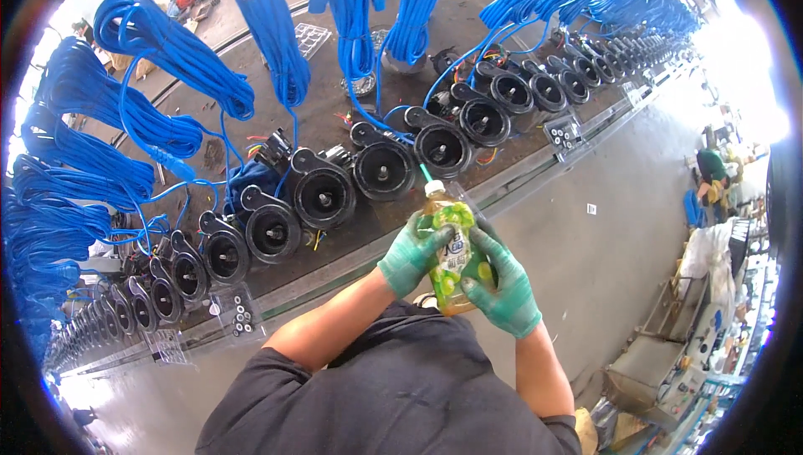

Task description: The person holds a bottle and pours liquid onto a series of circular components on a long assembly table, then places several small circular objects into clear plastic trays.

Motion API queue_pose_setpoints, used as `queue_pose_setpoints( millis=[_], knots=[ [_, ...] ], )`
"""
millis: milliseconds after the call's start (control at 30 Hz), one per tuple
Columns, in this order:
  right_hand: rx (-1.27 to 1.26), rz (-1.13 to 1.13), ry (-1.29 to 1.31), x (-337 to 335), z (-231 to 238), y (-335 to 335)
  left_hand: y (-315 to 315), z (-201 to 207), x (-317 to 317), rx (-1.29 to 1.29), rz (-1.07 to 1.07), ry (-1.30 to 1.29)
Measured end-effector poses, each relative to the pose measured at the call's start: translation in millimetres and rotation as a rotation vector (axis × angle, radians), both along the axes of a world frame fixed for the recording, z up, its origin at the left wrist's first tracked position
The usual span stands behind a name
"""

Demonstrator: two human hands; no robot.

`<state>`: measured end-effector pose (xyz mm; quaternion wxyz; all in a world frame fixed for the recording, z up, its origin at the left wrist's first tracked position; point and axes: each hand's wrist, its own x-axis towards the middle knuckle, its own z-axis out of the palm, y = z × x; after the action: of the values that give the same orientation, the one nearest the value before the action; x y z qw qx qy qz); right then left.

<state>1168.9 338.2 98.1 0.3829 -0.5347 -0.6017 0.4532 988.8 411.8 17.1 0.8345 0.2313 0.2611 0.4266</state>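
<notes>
Bottle (455, 256) is sitting before the dark-shirted torso (393, 384), between left hand (413, 258) and right hand (505, 289) — both green-gloved, both clasping its sides, part-closed around it. A teal straw (426, 172) is rising from its white cap (434, 188), pointing toward black round housings (442, 150) lining the bench (326, 91).

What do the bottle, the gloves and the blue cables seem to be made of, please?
Bottle: probably clear, glossy plastic, as an amber tint shows through near its base, below a printed wrap.
Gloves: likely thin knit fabric, matte and close-fitting; any coating is unclear.
Cables: likely plastic-sheathed, smooth with slight sheen; their cores are hidden.
</notes>
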Motion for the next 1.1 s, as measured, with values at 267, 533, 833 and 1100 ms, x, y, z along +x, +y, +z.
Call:
queue_pose_setpoints(
  millis=[267, 533, 833, 1100],
  knots=[
    [-0.071, -0.009, 0.110, 58.0, -16.5, 25.9, 22.7, -16.0, 55.9, -0.031, -0.012, 0.044],
    [-0.041, 0.121, 0.074, 95.2, -23.8, 44.4, 22.7, -14.8, 82.7, -0.049, 0.044, -0.035],
    [0.050, 0.050, 0.060, 167.2, -8.8, 65.9, 53.1, 9.2, 162.9, -0.016, 0.021, -0.078],
    [-0.092, 0.130, 0.110, 198.0, -15.0, 113.9, 79.2, -16.2, 186.5, -0.027, 0.076, -0.094]
  ],
)
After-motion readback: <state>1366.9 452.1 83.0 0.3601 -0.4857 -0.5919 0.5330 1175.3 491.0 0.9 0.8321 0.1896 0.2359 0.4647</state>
